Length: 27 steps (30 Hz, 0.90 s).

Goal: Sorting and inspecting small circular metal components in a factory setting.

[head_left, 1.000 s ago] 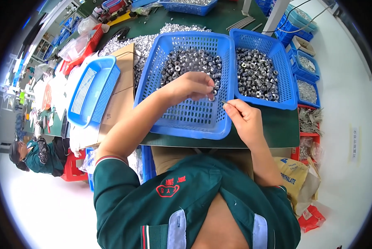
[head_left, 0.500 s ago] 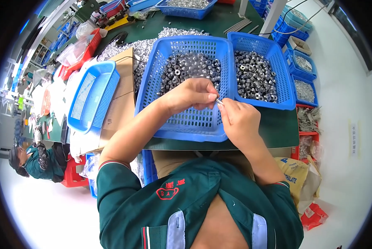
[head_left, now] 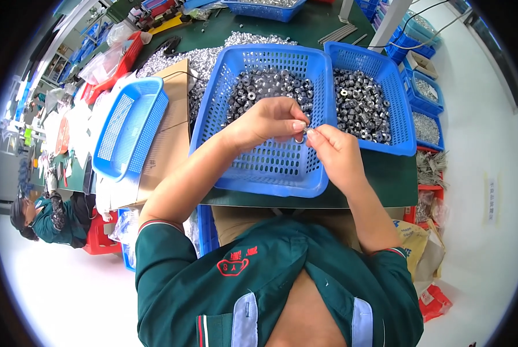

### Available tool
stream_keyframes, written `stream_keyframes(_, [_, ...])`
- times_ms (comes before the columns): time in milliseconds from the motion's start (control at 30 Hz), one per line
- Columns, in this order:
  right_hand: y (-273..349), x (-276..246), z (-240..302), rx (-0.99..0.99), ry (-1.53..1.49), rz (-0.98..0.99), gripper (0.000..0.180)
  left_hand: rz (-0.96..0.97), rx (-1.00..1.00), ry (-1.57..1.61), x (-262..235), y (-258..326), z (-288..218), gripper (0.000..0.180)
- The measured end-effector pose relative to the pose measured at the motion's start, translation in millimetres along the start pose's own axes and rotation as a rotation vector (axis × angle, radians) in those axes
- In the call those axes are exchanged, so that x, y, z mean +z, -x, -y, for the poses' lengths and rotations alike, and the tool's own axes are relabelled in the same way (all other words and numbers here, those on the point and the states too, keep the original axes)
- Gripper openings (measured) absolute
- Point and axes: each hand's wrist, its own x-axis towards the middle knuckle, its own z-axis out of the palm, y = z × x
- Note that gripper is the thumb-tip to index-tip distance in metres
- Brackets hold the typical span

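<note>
My left hand (head_left: 270,124) and my right hand (head_left: 338,155) meet above the near part of a blue perforated basket (head_left: 264,188). The fingertips of both are pinched together on a small shiny metal part (head_left: 306,130). Fingers cover much of it, so its exact shape cannot be made out. A small round metal edge shows just under the left fingertips. Many short metal cylinders with centre holes (head_left: 253,87) lie heaped in the far half of this basket. A second blue basket (head_left: 408,130), touching it on the right, holds more such cylinders (head_left: 360,107).
Left of the baskets, an empty blue basket (head_left: 111,165) rests on cardboard (head_left: 167,130). Loose shiny metal parts (head_left: 212,58) are spread on the green table (head_left: 305,32) behind. Thin metal rods (head_left: 337,33) lie near a white post. Another person (head_left: 56,217) sits far left.
The fingertips of both hands have shifted on the small metal part, and the thin, pin-like piece seen between them no longer sticks out. The whole view has shifted slightly.
</note>
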Motion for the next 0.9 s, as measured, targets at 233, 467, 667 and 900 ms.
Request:
stream_keyframes(233, [-1.2, -17.1, -2.4, 0.212, -0.335, 0.087, 0.028, -0.028, -0.181, 0.366, -5.5, -10.6, 4.8, 0.009])
stream_keyframes(467, [17.9, -17.7, -18.2, 0.219, -0.348, 0.052, 0.025, -0.044, -0.029, -1.029, -7.9, -25.3, 58.0, 0.017])
stream_keyframes(667, [26.0, -20.4, -21.3, 0.178, -0.313, 0.05, 0.023, -0.004, -0.083, -1.467, 1.2, -23.6, 66.5, 0.023])
stream_keyframes(900, [29.7, -12.0, -24.0, 0.071, -0.269, 0.042, 0.021, 0.055, -0.124, -1.538, 5.8, -23.8, 58.7, 0.021])
